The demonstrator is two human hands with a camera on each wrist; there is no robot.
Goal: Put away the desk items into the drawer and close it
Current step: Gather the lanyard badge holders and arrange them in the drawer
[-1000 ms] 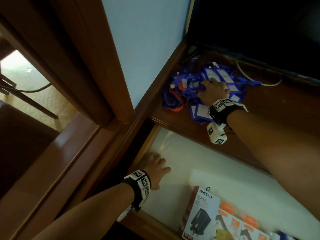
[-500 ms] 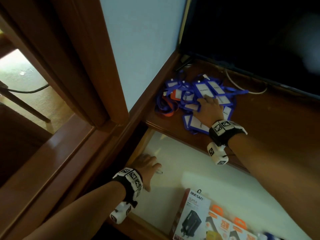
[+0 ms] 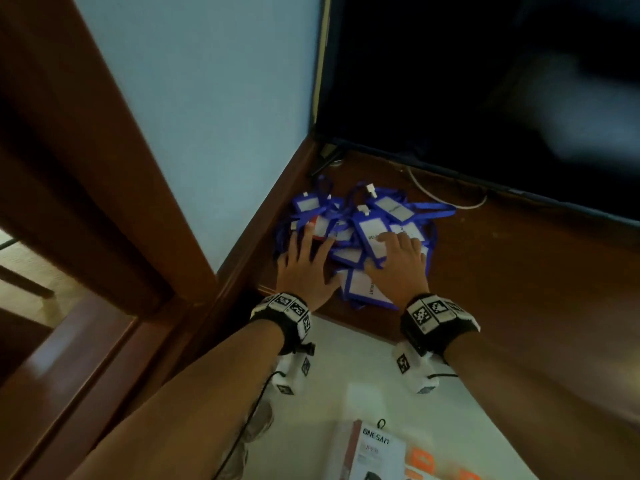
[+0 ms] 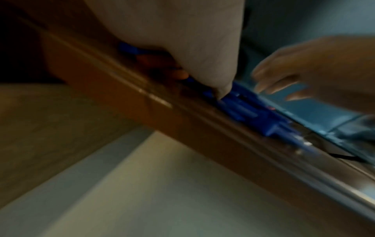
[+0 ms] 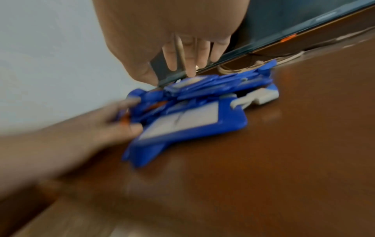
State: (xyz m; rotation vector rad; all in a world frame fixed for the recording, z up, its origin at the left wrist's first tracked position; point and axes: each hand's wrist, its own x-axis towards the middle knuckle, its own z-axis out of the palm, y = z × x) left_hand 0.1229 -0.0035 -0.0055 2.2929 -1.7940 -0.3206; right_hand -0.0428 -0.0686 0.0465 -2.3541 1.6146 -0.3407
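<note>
on the desk (image 3: 519, 289), two hands, left hand (image 3: 304, 268), right hand (image 3: 398, 268), badge pile (image 3: 374, 223)

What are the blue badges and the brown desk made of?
The badges look like blue plastic holders with white paper cards inside: smooth blue frames with rounded corners in the right wrist view, and faint printing on one card. Their straps seem to be woven ribbon, flat and floppy. The desk looks like varnished wood: reddish brown and shiny, with soft reflections. It could be veneer.

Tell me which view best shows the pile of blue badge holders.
The head view: the whole pile of blue badge holders lies sharp between both hands. The right wrist view shows it close but blurred; the left wrist view catches only an edge-on strip.
</note>
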